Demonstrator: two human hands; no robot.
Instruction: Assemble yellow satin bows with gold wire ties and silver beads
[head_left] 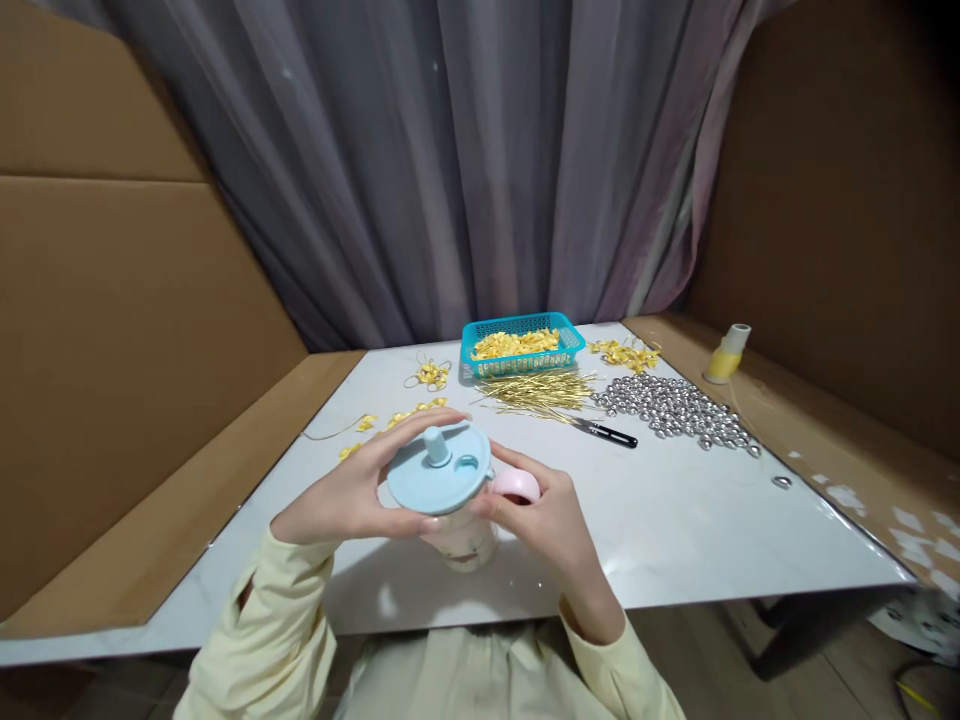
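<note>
While 2 hands are on the cup (466, 550), I read the step as steadying it by its lid (420, 487) and handle (523, 485). Cup is right in front of me, near the close edge of the white table (660, 530), roughly upright. Can't tell whether its base is touching down.

Left hand (349, 495): spread wide over the lid, thumb at the near rim, fingers across the far side. Right hand (551, 508): curled narrower on the handle side, thumb against the cup just under the lid. Can't tell whether any finger goes through the handle.

Lid looks seated: 1 stub (435, 447) up, 1 opening (467, 463) beside it. Can't confirm the seal from here.

Next move, my judgement: if lid work, right holds the body still and left loads the rim evenly; if lifting or placing, keep it level. Either way, stay clear of the yellow pieces (420, 408) just beyond my left fingers. Gold wires (536, 392) and black-handled tool (611, 434) sit farther back, apart from the cup.
</note>
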